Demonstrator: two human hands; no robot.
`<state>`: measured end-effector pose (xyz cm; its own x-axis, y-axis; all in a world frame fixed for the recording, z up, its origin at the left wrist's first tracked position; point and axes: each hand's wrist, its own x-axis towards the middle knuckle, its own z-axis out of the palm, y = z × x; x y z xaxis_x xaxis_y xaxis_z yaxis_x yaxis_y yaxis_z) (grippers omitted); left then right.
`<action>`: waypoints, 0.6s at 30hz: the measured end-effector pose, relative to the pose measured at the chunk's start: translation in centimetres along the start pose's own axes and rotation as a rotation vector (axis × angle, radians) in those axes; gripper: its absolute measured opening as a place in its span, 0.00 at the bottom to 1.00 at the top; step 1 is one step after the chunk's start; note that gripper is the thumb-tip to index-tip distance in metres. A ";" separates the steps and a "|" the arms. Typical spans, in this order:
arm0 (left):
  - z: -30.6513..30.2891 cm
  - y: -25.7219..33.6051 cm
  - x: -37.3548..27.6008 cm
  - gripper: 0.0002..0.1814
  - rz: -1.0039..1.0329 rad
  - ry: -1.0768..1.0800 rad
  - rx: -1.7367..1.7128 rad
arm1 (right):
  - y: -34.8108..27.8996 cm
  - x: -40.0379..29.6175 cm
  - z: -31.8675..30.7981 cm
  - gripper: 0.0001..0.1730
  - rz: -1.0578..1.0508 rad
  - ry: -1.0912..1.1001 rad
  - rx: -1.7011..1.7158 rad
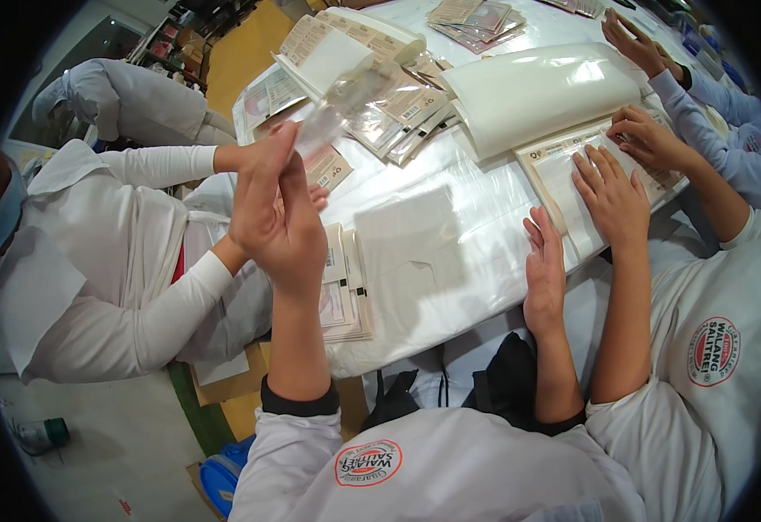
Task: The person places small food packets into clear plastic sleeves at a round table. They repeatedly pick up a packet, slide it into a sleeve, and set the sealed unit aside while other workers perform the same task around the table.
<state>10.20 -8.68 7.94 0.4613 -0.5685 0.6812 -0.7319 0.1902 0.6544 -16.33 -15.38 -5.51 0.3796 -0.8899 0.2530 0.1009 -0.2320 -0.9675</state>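
Observation:
My left hand (279, 215) is raised over the table's left side, and a motion-blurred clear plastic packet (344, 104) extends from its fingertips. Part of the grip is hidden. Below that hand lies a pile of flat, printed packets (354, 293), partly covered by my hand and forearm. Beside the pile, a grey-white sheet (413, 248) with a small torn flap lies on the plastic-covered table. My right hand (543, 274) is held upright at the table's near edge, fingers extended, holding nothing. Further back lie more printed clear packets (406, 111) in a loose heap.
A co-worker's hands (609, 189) press on a packet stack at right, beside a large curled white sheet (543, 91). Another co-worker in white (139, 261) stands close at left, one hand behind mine. More packets (478, 23) lie at the back. A blue container (224, 476) is on the floor.

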 end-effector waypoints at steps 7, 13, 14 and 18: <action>9.9 -13.3 1.3 0.24 -0.095 -0.648 0.635 | -1.0 0.0 1.8 0.37 -0.053 -0.035 -0.058; 7.2 -8.4 -0.4 0.21 0.031 -0.400 0.363 | -0.4 -0.3 0.3 0.34 -0.073 -0.016 -0.148; 4.1 -7.6 -1.2 0.20 0.020 -0.436 0.357 | -0.4 -0.2 0.5 0.34 -0.072 -0.026 -0.149; -6.1 -5.8 -8.1 0.20 -0.057 -0.574 0.562 | -0.1 0.0 0.1 0.33 -0.101 -0.021 -0.220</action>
<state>13.73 -0.32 0.65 0.2877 -0.9168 0.2769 -0.9284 -0.1960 0.3157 -16.25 -15.30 -5.46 0.3965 -0.8502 0.3463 -0.0629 -0.4015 -0.9137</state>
